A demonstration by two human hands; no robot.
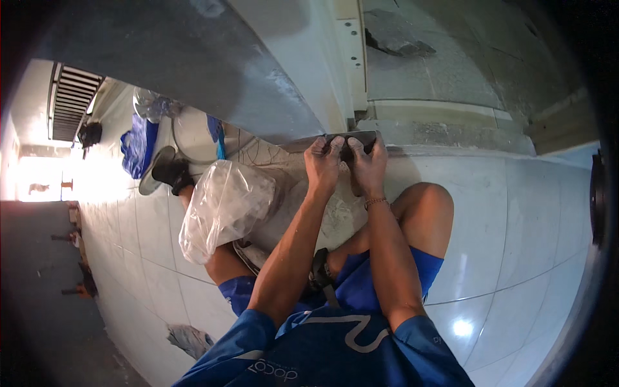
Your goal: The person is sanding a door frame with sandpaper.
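Both arms reach forward to the foot of a grey wall (193,58), where it ends beside a doorway. My left hand (322,168) and my right hand (369,169) are side by side, thumbs close together, closed on a dark, flat, thin-edged strip (298,144). It lies low along the wall's base; I cannot make out its exact kind. Pale dust coats the fingers. Below the wrists, between the bent legs, is a pale, powder-smeared surface (342,216). A clear plastic bag (222,203) with whitish contents rests over a leg, left of my left forearm.
A dusty sill (445,132) crosses the doorway on the right, by a wooden frame piece (567,122). Glossy white tiles (477,219) cover the floor. Blue bags (138,147) and loose cable (258,155) lie at left. A crumpled grey cloth (189,340) is at lower left.
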